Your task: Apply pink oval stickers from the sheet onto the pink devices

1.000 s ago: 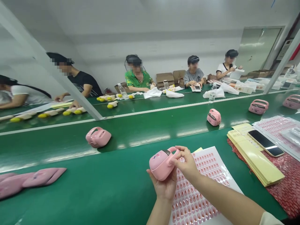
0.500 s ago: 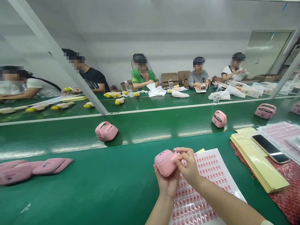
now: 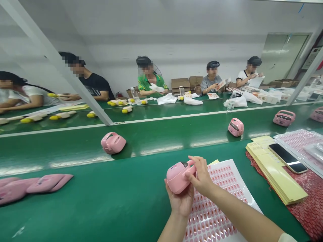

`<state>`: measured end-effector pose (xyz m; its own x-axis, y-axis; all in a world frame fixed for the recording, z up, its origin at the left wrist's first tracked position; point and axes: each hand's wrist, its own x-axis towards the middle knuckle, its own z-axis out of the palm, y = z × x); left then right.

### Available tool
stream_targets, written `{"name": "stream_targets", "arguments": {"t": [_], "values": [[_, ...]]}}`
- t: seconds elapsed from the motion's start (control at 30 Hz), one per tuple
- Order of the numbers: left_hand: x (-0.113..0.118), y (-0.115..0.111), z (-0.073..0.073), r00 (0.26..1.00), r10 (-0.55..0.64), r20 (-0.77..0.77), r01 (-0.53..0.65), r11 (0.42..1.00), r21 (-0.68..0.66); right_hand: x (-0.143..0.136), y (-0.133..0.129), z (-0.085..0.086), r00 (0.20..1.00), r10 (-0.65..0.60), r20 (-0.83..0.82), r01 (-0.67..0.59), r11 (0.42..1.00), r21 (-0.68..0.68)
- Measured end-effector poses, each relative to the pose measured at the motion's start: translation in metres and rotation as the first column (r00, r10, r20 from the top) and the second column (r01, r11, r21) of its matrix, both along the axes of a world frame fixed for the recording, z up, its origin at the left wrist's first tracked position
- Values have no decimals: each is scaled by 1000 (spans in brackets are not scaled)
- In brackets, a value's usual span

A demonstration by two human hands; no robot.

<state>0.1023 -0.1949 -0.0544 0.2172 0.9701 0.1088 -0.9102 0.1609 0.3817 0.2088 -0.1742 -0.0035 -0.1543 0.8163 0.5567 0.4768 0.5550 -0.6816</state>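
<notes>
Cupped from below in my left hand (image 3: 182,201) is a small pink device with a handle (image 3: 178,178), a dark panel on its top and a printed pattern on its lilac face. My right hand (image 3: 200,176) has its thumb and fingers around the handle at the right side; the fingertips on the far side are partly hidden. Under my forearms lies a white sheet of stickers (image 3: 227,181), with rows of small oval pink stickers that have red centres.
Matching pink devices (image 3: 113,143) stand along the green belt (image 3: 161,134). Pink padded pieces (image 3: 37,186) lie at left. Yellow papers (image 3: 275,171), a phone (image 3: 287,158) and red bubble wrap (image 3: 302,208) are at right. Several co-workers sit across, behind slanted metal posts (image 3: 73,80).
My right hand's fingers have shifted on the handle, with the index finger now raised and straighter. The device stays in my left hand. Across the belt, a co-worker has lifted a printed box.
</notes>
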Motion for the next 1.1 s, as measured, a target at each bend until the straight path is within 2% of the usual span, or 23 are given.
{"name": "stream_targets", "arguments": {"t": [0.13,0.23,0.37,0.43,0.53,0.6,0.67,0.77,0.87,0.93,0.97,1.03,1.1], "values": [[3,-1,-2,998,-50,-27,50,999,14,2,7,1,999,-4,-54,0,997,-75],[5,-2,0,994,-106,13,106,994,-7,18,22,1,996,-28,-89,9,979,-202],[0,-3,4,986,-152,72,153,988,-2,56,45,-5,991,-98,88,126,899,-418],[-5,-2,6,988,-122,95,125,992,-25,73,49,-11,983,-95,159,159,869,-468],[-9,2,9,994,-48,96,58,993,-107,84,47,-23,985,-52,165,130,851,-510],[-8,3,12,998,43,36,-37,986,-160,85,45,-29,990,-29,136,98,844,-527],[-5,3,15,982,163,-99,-179,966,-185,85,45,-29,996,-23,86,66,838,-541],[3,-1,23,868,268,-418,-339,935,-104,87,45,-13,1000,-31,-1,26,836,-548],[12,-8,26,617,375,-692,-377,913,158,86,36,19,992,1,-126,-66,858,-510],[17,-13,23,446,449,-774,-329,887,325,82,24,42,967,114,-229,-208,871,-445],[18,-15,20,379,475,-795,-284,877,388,78,17,52,957,179,-230,-263,872,-413],[20,-16,12,287,522,-803,-148,853,501,70,5,66,954,261,-149,-299,876,-378],[19,-16,6,240,585,-775,-16,800,599,64,-2,73,959,282,-34,-273,882,-385]]}}
